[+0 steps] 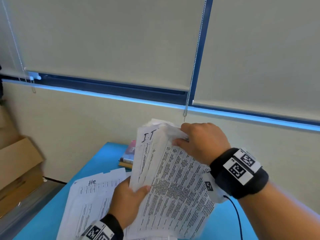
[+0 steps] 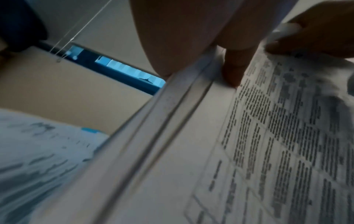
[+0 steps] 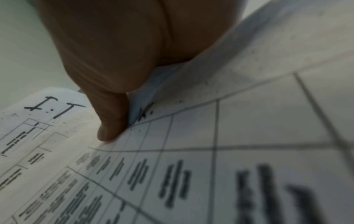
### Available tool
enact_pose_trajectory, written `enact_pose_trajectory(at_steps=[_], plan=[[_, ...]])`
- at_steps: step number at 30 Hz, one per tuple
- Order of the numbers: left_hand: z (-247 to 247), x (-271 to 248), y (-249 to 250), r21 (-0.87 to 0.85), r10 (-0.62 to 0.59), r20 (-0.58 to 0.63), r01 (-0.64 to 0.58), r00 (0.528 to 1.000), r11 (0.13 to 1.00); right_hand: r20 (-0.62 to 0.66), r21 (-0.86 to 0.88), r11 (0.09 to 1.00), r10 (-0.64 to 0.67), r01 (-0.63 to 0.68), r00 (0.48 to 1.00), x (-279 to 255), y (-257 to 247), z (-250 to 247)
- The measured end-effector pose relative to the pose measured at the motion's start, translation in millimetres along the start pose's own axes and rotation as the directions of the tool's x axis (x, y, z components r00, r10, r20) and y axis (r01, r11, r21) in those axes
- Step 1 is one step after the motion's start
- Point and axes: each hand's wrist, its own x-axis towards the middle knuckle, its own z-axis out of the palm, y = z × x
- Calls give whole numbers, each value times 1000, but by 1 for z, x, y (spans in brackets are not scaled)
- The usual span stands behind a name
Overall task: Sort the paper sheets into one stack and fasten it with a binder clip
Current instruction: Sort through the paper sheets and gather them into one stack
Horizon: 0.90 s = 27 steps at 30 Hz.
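Paper sheets in a held bundle stand lifted above the blue table, so the step is best done by tapping their edges level on it before adding the loose sheets lying below the bundle. Left hand curls round the bundle's lower edge, while the right hand pinches its top corner, thumb on the print; no binder clip shows.

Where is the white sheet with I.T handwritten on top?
In the head view, the white I.T sheet is held upright above the blue table, behind the printed front sheet, between both hands.
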Motion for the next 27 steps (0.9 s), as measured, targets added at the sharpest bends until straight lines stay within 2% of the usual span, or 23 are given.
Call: enact_pose_trajectory(at_steps=[2, 3, 4, 5, 6, 7, 8, 9, 10, 11, 12, 16, 18, 20, 23, 24, 27], plan=[[-5, 4, -3, -31, -19, -23, 18, 1000, 999, -138, 63, 997, 42, -34, 990, -6, 6, 7], [-8, 6, -4, -54, -29, -38, 26, 999, 998, -275, 143, 987, 107, -69, 956, -11, 13, 13], [-13, 9, -5, -79, -42, -61, 37, 997, 996, -407, 258, 960, 209, -108, 889, -18, 21, 20], [-18, 12, -6, -108, -54, -84, 45, 995, 993, -476, 408, 901, 345, -144, 809, -27, 28, 29], [-23, 14, -6, -139, -63, -98, 49, 993, 989, -442, 593, 785, 502, -178, 743, -36, 32, 38], [-27, 15, -5, -166, -73, -104, 55, 992, 985, -281, 784, 581, 644, -217, 712, -43, 32, 49], [-29, 16, -3, -186, -82, -99, 63, 992, 981, -46, 918, 311, 701, -246, 712, -48, 29, 62], [-31, 15, 0, -202, -93, -87, 74, 992, 977, 167, 961, 56, 663, -271, 730, -51, 25, 77], [-31, 16, 3, -215, -106, -72, 89, 992, 973, 319, 944, -126, 584, -304, 747, -52, 20, 92], [-31, 16, 6, -223, -117, -66, 100, 991, 970, 397, 918, -225, 507, -328, 765, -53, 14, 105], [-30, 16, 9, -219, -119, -75, 100, 990, 971, 419, 907, -244, 457, -343, 785, -52, 5, 112], [-26, 19, 24, -194, -45, -123, 21, 991, 981, 283, 956, -51, 431, -290, 857, -46, -19, 118], [-26, 17, 28, -208, -4, -98, -17, 995, 978, 222, 970, -1, 405, -243, 887, -43, -26, 112], [-29, 16, 26, -233, 7, -103, -31, 995, 972, 182, 980, -3, 399, -197, 899, -43, -30, 110], [-40, 17, 16, -290, -29, -130, -10, 991, 957, 174, 984, -104, 403, -144, 899, -50, -30, 120], [-42, 18, 14, -291, -41, -139, -2, 989, 957, 183, 982, -110, 402, -151, 897, -52, -31, 123], [-41, 20, 12, -181, -3, -161, -27, 987, 983, 214, 975, -34, 390, -218, 896, -54, -38, 129]])
